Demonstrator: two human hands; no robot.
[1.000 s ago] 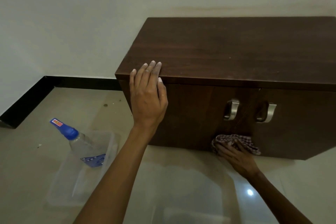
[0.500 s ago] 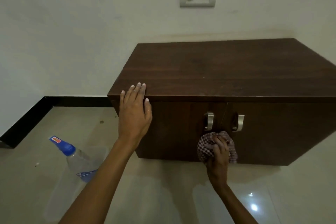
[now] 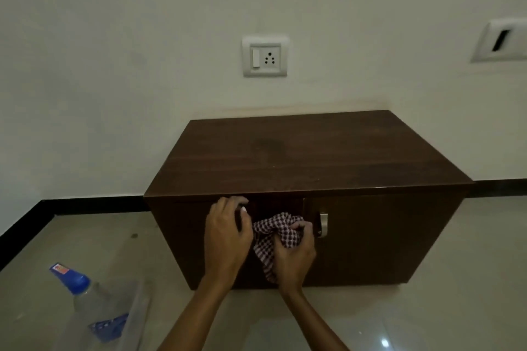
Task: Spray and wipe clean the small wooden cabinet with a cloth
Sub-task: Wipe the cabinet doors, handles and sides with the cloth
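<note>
The small dark wooden cabinet [image 3: 308,157] stands on the floor against the wall. My left hand [image 3: 228,234] is on its front, with the fingers curled around the edge of the left door, which looks slightly ajar. My right hand [image 3: 293,256] is shut on a bunched checked cloth [image 3: 273,232] and presses it against the front between the two doors. The right door's metal handle [image 3: 323,224] shows just beside the cloth. The left handle is hidden behind my hands. A clear spray bottle [image 3: 85,296] with a blue cap lies at the lower left.
The bottle rests in a clear plastic tray [image 3: 128,319] on the glossy tiled floor. A black skirting [image 3: 94,204] runs along the white wall. A socket plate [image 3: 265,56] sits above the cabinet, and another plate [image 3: 502,40] is at the right edge.
My left hand left the cabinet's top left corner and came down onto the left door. My right hand lifted the cloth from the bottom edge to handle height. The view pulled back.
</note>
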